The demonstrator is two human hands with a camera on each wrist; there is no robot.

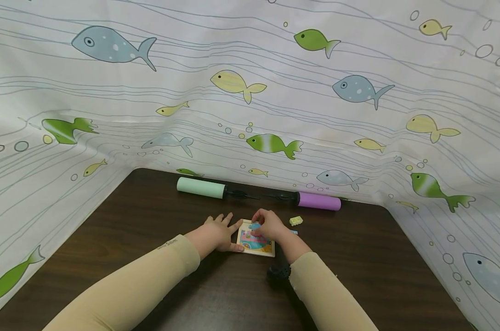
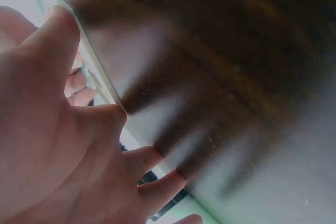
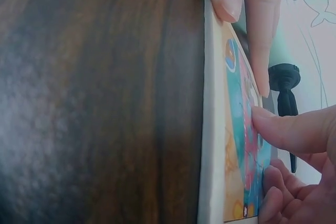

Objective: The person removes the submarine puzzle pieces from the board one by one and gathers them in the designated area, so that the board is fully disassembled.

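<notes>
A small picture puzzle (image 1: 256, 248) with a pale wooden rim and a colourful scene lies flat on the dark table. My left hand (image 1: 219, 233) rests beside its left edge with fingers spread, thumb and forefinger touching the rim. In the left wrist view, the fingertips (image 2: 118, 114) lie along that pale rim. Over the puzzle's upper part, my right hand (image 1: 270, 226) bends its fingers and pinches a light-blue puzzle piece (image 1: 254, 226) between thumb and fingers. In the right wrist view, the thumb (image 3: 273, 127) presses at the picture's surface.
A pale yellow toy block (image 1: 296, 221) lies right of my right hand, with a blue bit (image 1: 294, 232) by the wrist. Mint-green (image 1: 200, 187) and purple (image 1: 319, 201) cylinders with black ends lie at the back. A black knobbed object (image 1: 279, 272) sits below the right wrist. Fish-printed sheeting (image 1: 270, 143) surrounds the table.
</notes>
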